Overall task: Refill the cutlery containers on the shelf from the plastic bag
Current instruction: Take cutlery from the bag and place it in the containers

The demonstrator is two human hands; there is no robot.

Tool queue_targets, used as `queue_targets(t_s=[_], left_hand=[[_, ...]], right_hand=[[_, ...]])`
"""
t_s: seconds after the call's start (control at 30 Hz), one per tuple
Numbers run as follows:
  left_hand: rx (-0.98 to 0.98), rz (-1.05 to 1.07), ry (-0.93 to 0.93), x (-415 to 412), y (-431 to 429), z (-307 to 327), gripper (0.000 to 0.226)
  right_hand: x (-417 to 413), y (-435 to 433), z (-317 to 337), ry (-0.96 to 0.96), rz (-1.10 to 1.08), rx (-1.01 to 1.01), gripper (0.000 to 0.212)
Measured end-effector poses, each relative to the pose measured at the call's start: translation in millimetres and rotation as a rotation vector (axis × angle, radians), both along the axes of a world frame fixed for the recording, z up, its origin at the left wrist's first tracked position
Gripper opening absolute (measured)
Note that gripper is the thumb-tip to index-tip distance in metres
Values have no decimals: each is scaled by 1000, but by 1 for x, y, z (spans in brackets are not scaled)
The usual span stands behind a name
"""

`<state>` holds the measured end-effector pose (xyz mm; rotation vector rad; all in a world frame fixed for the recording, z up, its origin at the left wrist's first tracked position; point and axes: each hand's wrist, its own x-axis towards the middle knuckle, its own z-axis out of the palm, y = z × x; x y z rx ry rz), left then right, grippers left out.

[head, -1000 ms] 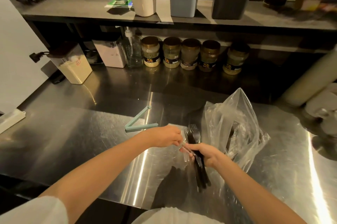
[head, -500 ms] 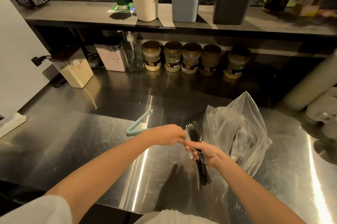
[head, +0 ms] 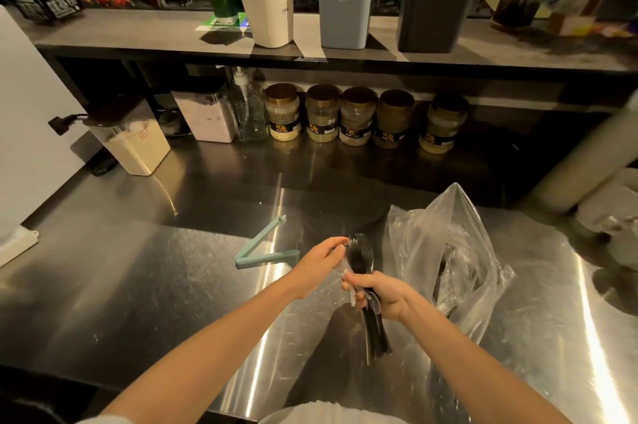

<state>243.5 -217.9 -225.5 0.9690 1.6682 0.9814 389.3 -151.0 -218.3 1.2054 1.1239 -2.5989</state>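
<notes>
A person's right hand grips a bundle of black forks upright over the steel counter, just left of the plastic bag. The left hand touches the fork heads with loosely extended fingers. The counter stretches leftward past a blue clip; three containers stand on the shelf above its back edge.

Five jars, three containers, one bag

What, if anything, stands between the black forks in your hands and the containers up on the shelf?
Nothing visible does. The right hand grips the black forks, and open space leads up to the containers on the shelf. The jars sit under the shelf; the plastic bag lies to the right.
</notes>
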Motion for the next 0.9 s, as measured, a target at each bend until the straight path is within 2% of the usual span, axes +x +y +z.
queue_targets(t_s=[0.13,0.27,0.37,0.43,0.47,0.53,0.6,0.67,0.8,0.9], left_hand=[[61,218,-66,10,2,-2,18],[73,455,-325,21,7,1,11],[16,668,-666,31,12,8,40],[-62,622,-781,38,12,9,60],[-89,557,-777,42,10,9,60],[-99,462,-741,48,6,14,35],[-62,437,-764,47,5,16,26],[-43,391,-812,42,3,19,28],[-47,378,-879,38,-1,19,36],[-23,434,-882,34,-1,14,40]], right_hand=[[-3,-1,1,-18,-14,13,15],[-4,-2,1,-19,-10,43,17],[-4,0,0,31,-115,26,15],[-6,1,1,27,-128,68,18],[-8,0,3,10,-109,100,20],[-9,0,3,-16,-85,123,22],[-8,1,5,17,-75,104,18],[-6,4,5,33,-37,145,11],[-5,6,8,48,18,206,32],[-5,6,13,42,8,218,22]])
